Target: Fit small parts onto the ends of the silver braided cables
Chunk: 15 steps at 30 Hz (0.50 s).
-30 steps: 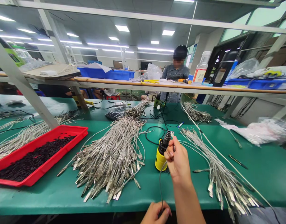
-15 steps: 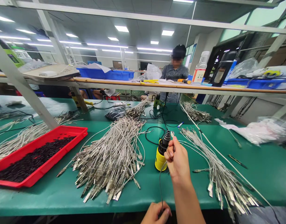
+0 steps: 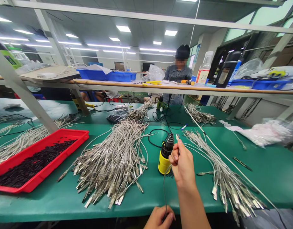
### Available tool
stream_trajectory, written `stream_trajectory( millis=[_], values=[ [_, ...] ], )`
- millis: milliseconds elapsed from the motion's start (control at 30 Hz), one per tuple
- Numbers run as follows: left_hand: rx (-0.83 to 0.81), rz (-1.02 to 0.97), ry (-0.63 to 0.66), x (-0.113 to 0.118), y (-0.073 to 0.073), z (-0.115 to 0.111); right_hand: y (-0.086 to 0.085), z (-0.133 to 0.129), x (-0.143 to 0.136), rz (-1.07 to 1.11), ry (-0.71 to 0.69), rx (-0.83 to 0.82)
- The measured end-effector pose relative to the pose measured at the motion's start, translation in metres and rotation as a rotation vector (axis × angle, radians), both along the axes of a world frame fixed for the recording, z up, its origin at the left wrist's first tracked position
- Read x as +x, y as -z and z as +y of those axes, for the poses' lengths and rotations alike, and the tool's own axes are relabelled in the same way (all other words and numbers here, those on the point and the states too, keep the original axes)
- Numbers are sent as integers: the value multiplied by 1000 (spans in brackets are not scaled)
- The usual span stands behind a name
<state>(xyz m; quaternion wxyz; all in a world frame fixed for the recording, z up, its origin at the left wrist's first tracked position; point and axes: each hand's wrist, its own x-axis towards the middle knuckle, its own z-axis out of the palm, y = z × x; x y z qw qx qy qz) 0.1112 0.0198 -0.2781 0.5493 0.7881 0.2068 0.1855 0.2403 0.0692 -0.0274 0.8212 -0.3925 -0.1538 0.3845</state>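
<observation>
My right hand [image 3: 182, 160] is closed in a pinch on a thin grey cable [image 3: 164, 187], held up beside a yellow and black hot air gun [image 3: 164, 162]. The gun stands upright on the green bench. Just above my right fingertips, a small pale, shiny cable end [image 3: 177, 136] shows close to the gun's stepped metal nozzle. Lower down, at the bench's front edge, my left hand [image 3: 160, 217] is closed around the same cable, which hangs between both hands. What sits inside the left fingers is hidden.
A large pile of USB cables [image 3: 110, 162] lies left of the gun, and another bundle [image 3: 227, 178] lies right. A red tray [image 3: 83, 136] holds small black pieces. A pen [image 3: 242, 163] and plastic bag [image 3: 263, 132] are farther right. A shelf [image 3: 137, 87] crosses above; a person [image 3: 178, 73] is beyond.
The view has shifted very slightly. Both hands keep their hold on the cable, and the pale cable end shows slightly more clearly beside the nozzle.
</observation>
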Motion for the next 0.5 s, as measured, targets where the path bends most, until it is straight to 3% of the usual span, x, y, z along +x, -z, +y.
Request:
stream_trajectory(
  millis=[500],
  values=[
    [14, 33, -9, -2, 3, -2, 3, -5, 5, -28, 22, 17]
  ],
)
